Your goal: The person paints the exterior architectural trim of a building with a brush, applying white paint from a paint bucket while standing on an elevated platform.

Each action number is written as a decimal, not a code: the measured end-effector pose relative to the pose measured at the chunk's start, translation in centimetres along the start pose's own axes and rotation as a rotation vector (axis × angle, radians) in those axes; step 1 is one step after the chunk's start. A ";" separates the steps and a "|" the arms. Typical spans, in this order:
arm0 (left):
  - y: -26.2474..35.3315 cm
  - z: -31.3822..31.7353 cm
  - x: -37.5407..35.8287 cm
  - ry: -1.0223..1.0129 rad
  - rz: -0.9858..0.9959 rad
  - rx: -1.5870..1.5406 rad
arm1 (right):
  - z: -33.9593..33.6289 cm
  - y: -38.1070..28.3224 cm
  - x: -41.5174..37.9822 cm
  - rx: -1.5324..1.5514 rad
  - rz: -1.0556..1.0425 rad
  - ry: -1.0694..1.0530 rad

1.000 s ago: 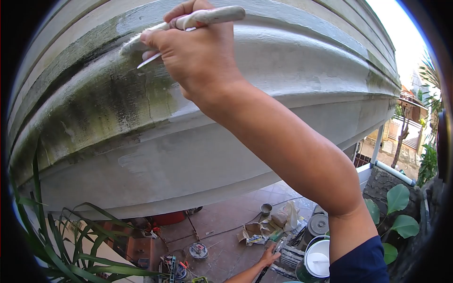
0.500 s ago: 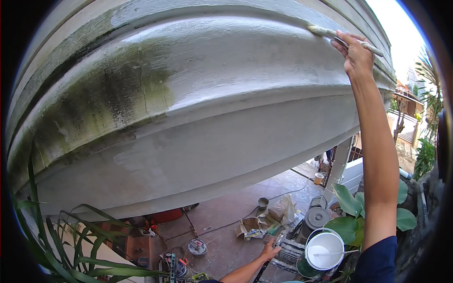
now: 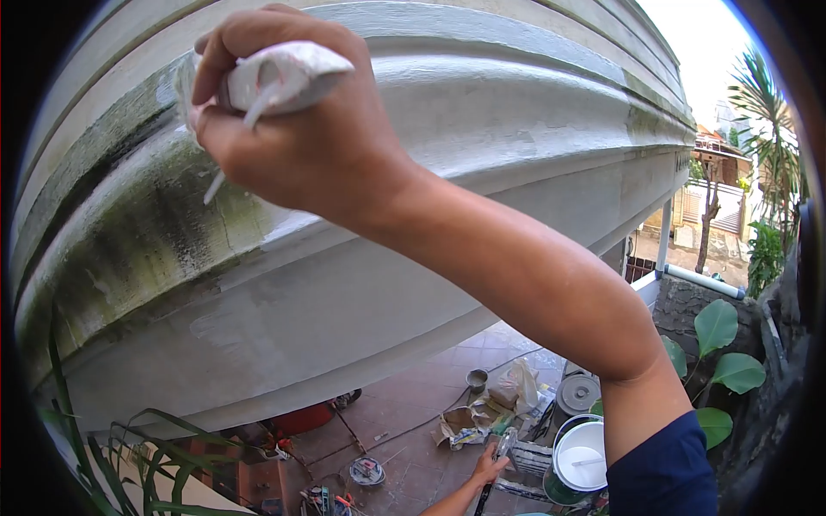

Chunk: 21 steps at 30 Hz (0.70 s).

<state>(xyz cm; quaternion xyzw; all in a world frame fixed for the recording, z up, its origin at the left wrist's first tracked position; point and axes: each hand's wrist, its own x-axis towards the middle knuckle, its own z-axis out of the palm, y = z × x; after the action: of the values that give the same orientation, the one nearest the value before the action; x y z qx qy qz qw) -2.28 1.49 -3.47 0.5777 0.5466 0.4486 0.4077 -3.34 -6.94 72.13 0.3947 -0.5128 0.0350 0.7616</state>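
Observation:
My right hand (image 3: 301, 120) is closed round the handle of a paint-spattered brush (image 3: 288, 77), close to the camera and in front of the left part of the curved moulding. The brush's bristles are mostly hidden behind my fingers. White paint covers much of the moulding (image 3: 465, 95); its left end (image 3: 146, 232) is stained green and black. Low in the view, my left hand (image 3: 490, 464) is wrapped round a metal rail or ladder part (image 3: 508, 443). Beside it stands a bucket (image 3: 564, 482) of white paint with a stick in it.
A lidded bin (image 3: 578, 394), crumpled bags (image 3: 516, 387) and a small pot (image 3: 477, 378) are on the tiled floor far below. Long leaves (image 3: 163, 430) rise at lower left, broad leaves (image 3: 738, 371) at right. A pale pipe (image 3: 705, 282) runs along the wall at right.
My right hand has moved with the brush from the moulding's upper right to the left, nearer the camera. The view has shifted slightly; my left hand keeps its hold.

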 end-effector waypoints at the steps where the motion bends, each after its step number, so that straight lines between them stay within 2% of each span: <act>1: 0.0 -0.1 -0.2 -0.009 -0.009 -0.007 | -0.9 0.5 0.9 -0.079 0.043 -0.028; 2: 0.2 -0.2 -0.2 -0.017 -0.015 -0.016 | -2.4 1.6 1.7 -0.046 0.107 -0.071; 4: 0.3 -0.4 -0.4 -0.036 -0.047 -0.033 | -8.4 3.5 3.1 -0.454 0.053 -0.165; 5: 0.3 -0.4 -0.3 -0.048 -0.073 -0.041 | -12.2 3.3 3.2 -0.538 0.250 -0.189; 6: 0.2 -0.3 -0.1 -0.061 -0.095 -0.049 | -16.7 4.9 3.8 -0.153 0.462 -0.160; 7: 0.4 -0.2 -0.1 -0.046 -0.086 -0.032 | -22.3 6.1 3.7 -0.285 0.411 -0.257; 8: 1.7 -0.2 -0.4 -0.028 -0.076 -0.017 | -25.0 5.6 4.0 -0.333 0.358 -0.181; 10: 2.0 -0.4 -1.0 -0.008 -0.050 0.005 | -31.7 5.1 4.6 -0.495 0.452 -0.066; 12: 1.8 -0.5 -0.7 -0.008 0.001 0.010 | -38.8 5.6 5.8 -0.860 0.416 -0.054; 15: 1.7 -0.1 -0.6 0.008 0.001 -0.043 | -40.0 5.5 7.1 -1.312 0.239 -0.126; 16: 1.7 -0.1 -0.5 0.018 -0.008 -0.023 | -37.8 5.1 7.1 -1.296 0.283 -0.168; 17: 1.6 -0.2 -0.6 0.025 -0.020 0.002 | -35.0 5.3 6.8 -1.218 0.242 -0.193; 18: 1.5 0.0 -0.6 0.031 -0.031 0.022 | -32.5 6.5 6.3 -1.128 0.119 -0.227; 19: 1.3 0.1 -0.5 0.036 0.008 0.002 | -28.1 5.6 5.6 -1.233 0.111 -0.352; 21: 0.4 0.3 -0.3 0.046 0.083 -0.032 | -19.6 4.5 3.5 -1.045 -0.113 -0.424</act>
<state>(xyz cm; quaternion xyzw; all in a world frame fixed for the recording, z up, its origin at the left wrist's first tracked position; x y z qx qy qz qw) -1.87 1.16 -3.18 0.5828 0.5239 0.4870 0.3855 11.06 7.42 74.36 -0.0096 -0.5818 -0.3445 0.7367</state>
